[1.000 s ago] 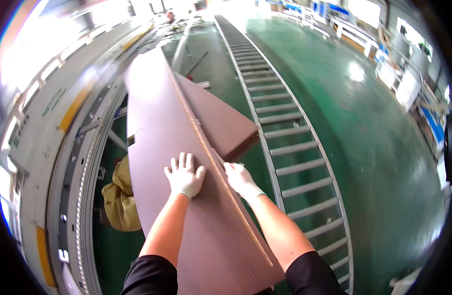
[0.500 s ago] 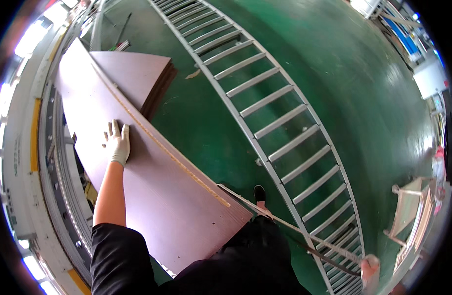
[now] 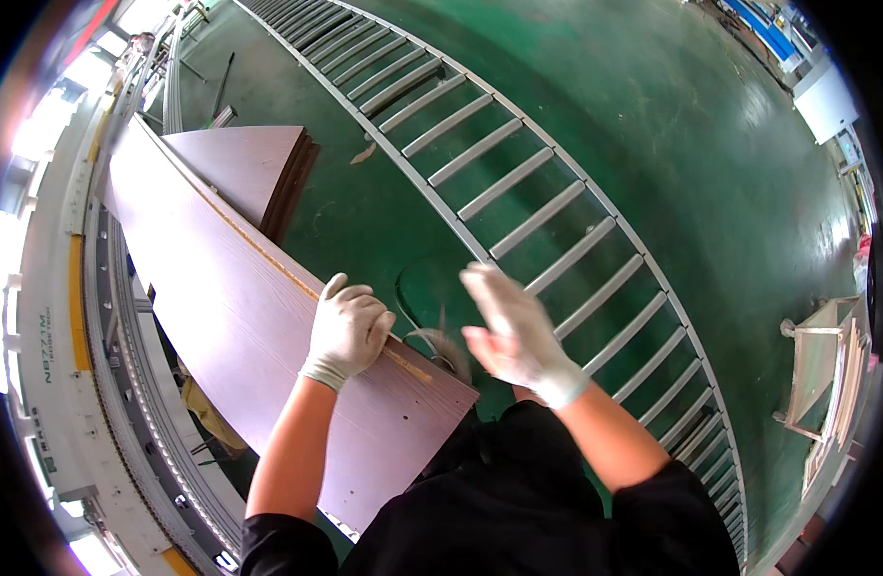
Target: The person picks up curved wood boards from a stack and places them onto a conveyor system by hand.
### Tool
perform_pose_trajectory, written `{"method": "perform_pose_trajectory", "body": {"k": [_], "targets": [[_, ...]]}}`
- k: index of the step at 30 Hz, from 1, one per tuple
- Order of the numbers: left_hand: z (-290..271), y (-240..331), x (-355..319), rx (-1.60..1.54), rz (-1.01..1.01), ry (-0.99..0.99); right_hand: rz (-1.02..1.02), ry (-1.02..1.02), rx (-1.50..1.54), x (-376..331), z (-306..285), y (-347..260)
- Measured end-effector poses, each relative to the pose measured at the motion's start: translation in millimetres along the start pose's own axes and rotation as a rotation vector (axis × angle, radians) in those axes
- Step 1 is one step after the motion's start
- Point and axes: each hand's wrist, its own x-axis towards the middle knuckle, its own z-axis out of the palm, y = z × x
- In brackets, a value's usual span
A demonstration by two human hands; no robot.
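A long pale purple wood-grain board [image 3: 220, 288] slants across my left side, its rough particleboard edge facing right. My left hand [image 3: 348, 331], in a whitish glove, is closed in a fist at that edge; what its curled fingers hold, if anything, is hidden. To its right, over the green floor, my gloved right hand [image 3: 520, 336] is open, fingers stretched and a little blurred, with nothing seen in it. Between the hands and just beyond the board's near end, a thin curled strip [image 3: 443, 348] hangs or falls, smeared by motion.
More purple boards [image 3: 249, 163] are stacked beyond the long board. A metal roller conveyor [image 3: 518, 182] runs along my right. A long machine with a rail [image 3: 105, 317] borders the left side. A wheeled cart with panels [image 3: 821, 370] stands far right.
My left hand has gone from lying flat on the board to a fist at its edge. My right hand has let go of the long strip and come in from the lower right.
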Motion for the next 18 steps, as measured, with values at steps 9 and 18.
{"method": "perform_pose_trajectory", "body": {"k": [9, 18], "targets": [[11.6, -1.3, 8.1, 0.132, 0.000, 0.038, 0.346, -0.586, 0.167, 11.9, 91.3, -16.5], [19.7, -13.7, 4.4, 0.151, 0.077, -0.007, 0.341, -0.676, 0.088, -62.0, -30.1, -23.0]]}}
